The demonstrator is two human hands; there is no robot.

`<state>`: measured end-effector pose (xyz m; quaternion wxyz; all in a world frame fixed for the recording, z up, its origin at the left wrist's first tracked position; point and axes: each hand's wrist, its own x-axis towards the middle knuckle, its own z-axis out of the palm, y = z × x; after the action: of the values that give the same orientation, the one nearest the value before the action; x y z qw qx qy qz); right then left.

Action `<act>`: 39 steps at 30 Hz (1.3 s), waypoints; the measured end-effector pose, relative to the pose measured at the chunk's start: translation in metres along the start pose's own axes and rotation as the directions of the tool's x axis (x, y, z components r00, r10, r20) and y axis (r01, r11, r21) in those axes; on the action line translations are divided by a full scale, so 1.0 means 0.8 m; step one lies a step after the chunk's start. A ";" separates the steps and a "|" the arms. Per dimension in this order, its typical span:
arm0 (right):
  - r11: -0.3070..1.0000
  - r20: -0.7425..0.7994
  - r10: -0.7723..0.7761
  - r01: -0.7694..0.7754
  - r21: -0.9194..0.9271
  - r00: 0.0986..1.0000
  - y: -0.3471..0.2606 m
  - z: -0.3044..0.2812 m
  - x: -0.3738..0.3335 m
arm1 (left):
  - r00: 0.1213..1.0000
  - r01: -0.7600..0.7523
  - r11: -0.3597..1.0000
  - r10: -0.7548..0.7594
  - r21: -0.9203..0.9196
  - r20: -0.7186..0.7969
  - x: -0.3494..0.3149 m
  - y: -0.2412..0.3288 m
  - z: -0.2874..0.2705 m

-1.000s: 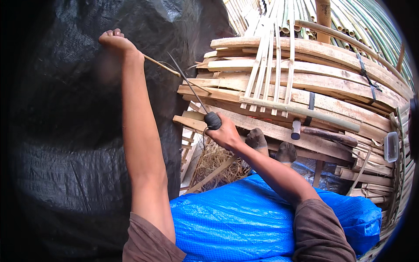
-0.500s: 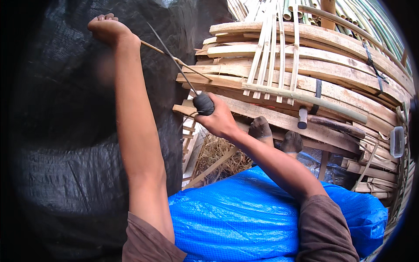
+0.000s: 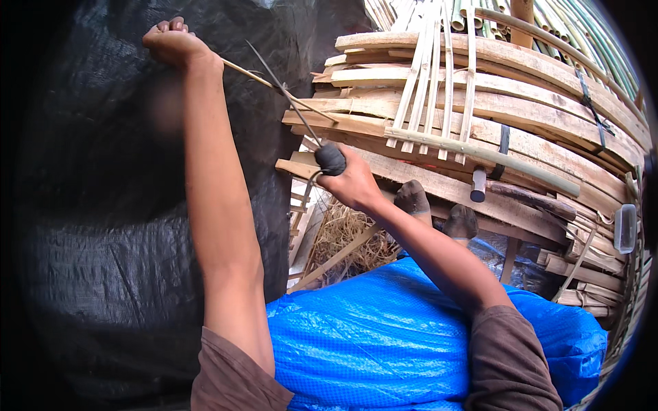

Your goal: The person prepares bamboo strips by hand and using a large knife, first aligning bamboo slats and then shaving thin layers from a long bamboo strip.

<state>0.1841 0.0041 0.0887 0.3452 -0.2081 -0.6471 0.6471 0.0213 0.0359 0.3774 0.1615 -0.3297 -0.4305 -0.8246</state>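
At the upper left, my left hand is closed, its fingers curled round the end of a thin wooden stick. The stick slants down to the right, its far end over the planks. My right hand grips a knife by its black wrapped handle, and a looped cord hangs by the handle. The narrow blade points up and left and crosses the stick about midway. A small curl, maybe a shaving, stands by the stick near the blade. The left hand's grip is partly hidden by the wrist.
Curved wooden planks form a bench ahead, with a slatted wooden frame and a hammer on it. A clear plastic box stands at right. Black sheeting covers the left side; a blue tarp covers my lap. Shavings lie below.
The knife has moved a little to the right, its blade now crossing the stick farther from my left hand. My left hand still holds the stick; the whole view has shifted slightly.
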 end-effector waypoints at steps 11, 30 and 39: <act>0.992 0.100 0.117 -0.110 -0.068 0.988 -0.020 -0.015 0.010 | 0.977 0.023 1.000 -0.020 -0.013 0.214 -0.015 0.007 0.004; 0.997 0.113 -0.077 0.072 0.042 0.991 -0.088 -0.005 0.008 | 0.951 0.048 0.996 -0.023 -0.075 0.307 -0.015 0.010 -0.014; 0.994 0.084 0.049 -0.040 -0.101 0.995 -0.058 -0.017 0.009 | 0.968 0.039 0.998 -0.024 -0.056 0.250 -0.004 0.006 -0.014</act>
<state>0.1977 0.0151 0.1347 0.2918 -0.2111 -0.6879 0.6302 0.0214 0.0238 0.3738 0.0830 -0.4287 -0.4276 -0.7916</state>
